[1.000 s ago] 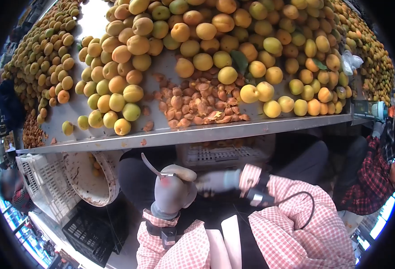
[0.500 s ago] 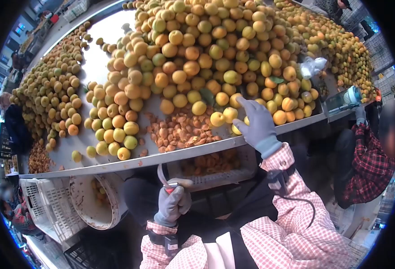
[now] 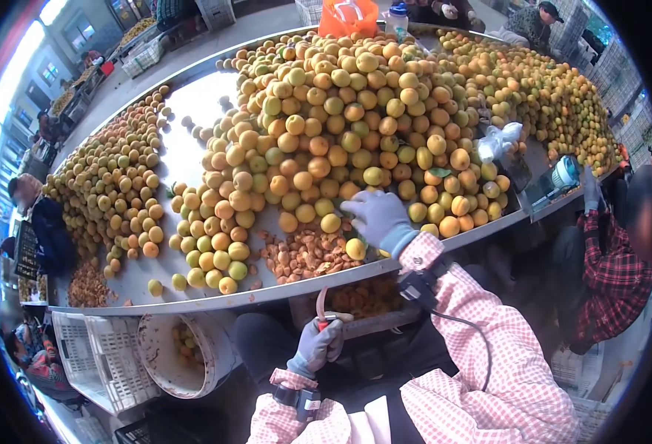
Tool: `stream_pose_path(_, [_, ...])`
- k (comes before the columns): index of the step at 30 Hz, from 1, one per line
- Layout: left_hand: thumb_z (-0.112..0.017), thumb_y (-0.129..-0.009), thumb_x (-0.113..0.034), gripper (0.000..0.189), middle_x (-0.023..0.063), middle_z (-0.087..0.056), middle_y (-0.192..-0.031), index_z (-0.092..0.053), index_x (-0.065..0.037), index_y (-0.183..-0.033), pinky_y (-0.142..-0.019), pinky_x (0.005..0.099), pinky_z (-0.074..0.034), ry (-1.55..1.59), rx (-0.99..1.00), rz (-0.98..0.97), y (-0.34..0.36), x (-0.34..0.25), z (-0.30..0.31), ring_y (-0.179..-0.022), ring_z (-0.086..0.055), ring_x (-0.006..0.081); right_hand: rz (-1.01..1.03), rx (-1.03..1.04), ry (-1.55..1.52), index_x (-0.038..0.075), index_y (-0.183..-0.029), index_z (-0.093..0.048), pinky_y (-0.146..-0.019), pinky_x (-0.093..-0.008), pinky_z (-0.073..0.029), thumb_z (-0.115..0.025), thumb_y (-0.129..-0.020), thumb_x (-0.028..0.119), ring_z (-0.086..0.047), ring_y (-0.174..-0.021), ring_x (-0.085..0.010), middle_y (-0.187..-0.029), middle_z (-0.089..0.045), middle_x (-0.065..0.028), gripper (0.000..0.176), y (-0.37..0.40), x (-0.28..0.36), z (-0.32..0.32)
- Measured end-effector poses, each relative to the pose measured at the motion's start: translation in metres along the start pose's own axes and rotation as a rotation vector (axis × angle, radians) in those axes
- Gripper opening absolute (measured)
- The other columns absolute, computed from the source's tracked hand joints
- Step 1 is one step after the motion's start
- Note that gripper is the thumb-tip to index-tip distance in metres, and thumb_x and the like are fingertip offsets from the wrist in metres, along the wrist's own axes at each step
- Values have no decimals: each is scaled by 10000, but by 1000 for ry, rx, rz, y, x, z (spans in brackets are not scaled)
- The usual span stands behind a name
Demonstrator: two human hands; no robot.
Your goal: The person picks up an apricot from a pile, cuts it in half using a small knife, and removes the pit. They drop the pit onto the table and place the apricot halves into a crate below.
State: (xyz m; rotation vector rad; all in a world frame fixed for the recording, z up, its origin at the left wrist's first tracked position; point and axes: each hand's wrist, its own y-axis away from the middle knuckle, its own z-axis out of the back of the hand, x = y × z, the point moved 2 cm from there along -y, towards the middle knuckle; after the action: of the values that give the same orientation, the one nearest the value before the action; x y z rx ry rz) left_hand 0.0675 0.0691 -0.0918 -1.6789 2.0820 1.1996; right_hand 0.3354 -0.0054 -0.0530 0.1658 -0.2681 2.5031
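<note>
My left hand (image 3: 318,346), in a grey glove, is closed round the handle of a small curved knife (image 3: 321,305), its blade pointing up near the table edge. My right hand (image 3: 380,220), also gloved, reaches over the near side of the apricot pile (image 3: 318,140), palm down. Its fingertips are spread among the fruit, and nothing shows gripped in them. One yellow apricot (image 3: 355,249) lies just below its fingers. Left of that is a heap of brownish-orange pits (image 3: 303,255) on the metal table.
Below the table edge (image 3: 192,305) stand a white bucket (image 3: 179,357), a white crate (image 3: 104,355) and a tray of apricot pieces (image 3: 366,297). A co-worker in a checked shirt (image 3: 618,259) sits at the right. An orange bag (image 3: 349,18) and a clear plastic bag (image 3: 500,140) lie among the fruit.
The view has tilted up, showing more of the table's far side. My right hand has moved left over the fruit near the pits. My left hand still holds the knife.
</note>
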Motion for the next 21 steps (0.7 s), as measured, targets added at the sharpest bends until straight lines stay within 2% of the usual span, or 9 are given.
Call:
stream_pose_path(4, [-577,-954,-229,305,-33,-414,-560,-587,8,-1146,-378,218,-288,-95,-62,66,-4,4,1,-410,-362,67,124,187,134,248,-1187,-595,-787,-381,-469,-687,-763,334,-581,-988,-236,-1064,-592,-28,442,-19,33,-26])
stream_pose_path(6, [-577,-954,-228,301,-34,-414,-558,-591,6,-1142,-381,219,-289,-88,-62,76,-6,3,0,-413,-366,67,55,309,173,209,-1164,-573,-776,-376,-471,-710,-742,351,-598,-958,-235,-1043,-584,-45,466,-28,48,-36])
stream_pose_path(7, [-566,-960,-222,290,-39,-421,-574,-594,-2,-1147,-383,215,-288,-112,-51,49,-6,2,-1,-422,-368,64,58,302,116,143,-1072,-566,-766,-415,-491,-671,-776,246,-625,-949,-252,-1047,-584,-89,331,-29,49,-35])
stream_pose_path(8, [-566,-960,-222,290,-39,-421,-574,-594,-2,-1147,-383,215,-288,-120,-37,52,-5,1,-2,-422,-368,64,45,295,122,143,-1072,-566,-766,-415,-491,-671,-776,246,-625,-949,-252,-1047,-584,-89,331,-26,45,-32])
stream_pose_path(11, [-558,-964,-210,272,-52,-426,-591,-598,-23,-1158,-389,207,-300,-51,-57,24,-3,-1,-2,-436,-365,54,-188,-59,-426,95,-1071,-510,-803,-415,-507,-716,-785,282,-636,-909,-297,-1005,-602,-169,399,-7,23,-22])
stream_pose_path(14, [-596,-929,-246,287,-57,-408,-601,-604,-45,-1134,-384,211,-304,-110,-117,-5,-2,-1,-2,-431,-365,56,-549,82,-1752,56,-1080,-543,-691,-295,-512,-565,-918,309,-623,-846,-160,-917,-630,-71,301,38,22,17])
stream_pose_path(16, [-595,-934,-207,243,-51,-444,-582,-618,-54,-1122,-377,214,-310,-165,-211,-55,-1,-4,-5,-428,-387,55,-700,309,-2042,47,-1114,-531,-542,-218,-458,-434,-960,389,-609,-725,-165,-987,-624,-77,387,82,19,-3])
stream_pose_path(19, [-595,-938,-212,201,-31,-470,-551,-627,-85,-1090,-353,209,-294,-230,-293,-128,-1,-9,-10,-386,-382,62,-748,372,-2217,28,-1209,-517,-592,-258,-499,-378,-974,280,-632,-807,-221,-1127,-601,-112,371,133,44,-2])
stream_pose_path(21, [-613,-930,-186,183,-40,-493,-589,-630,-85,-1082,-367,207,-307,-272,-325,-151,2,-11,-13,-419,-405,49,-751,398,-2369,68,-1340,-446,-617,-256,-501,-452,-977,320,-634,-828,-212,-1209,-589,-106,442,152,66,19])
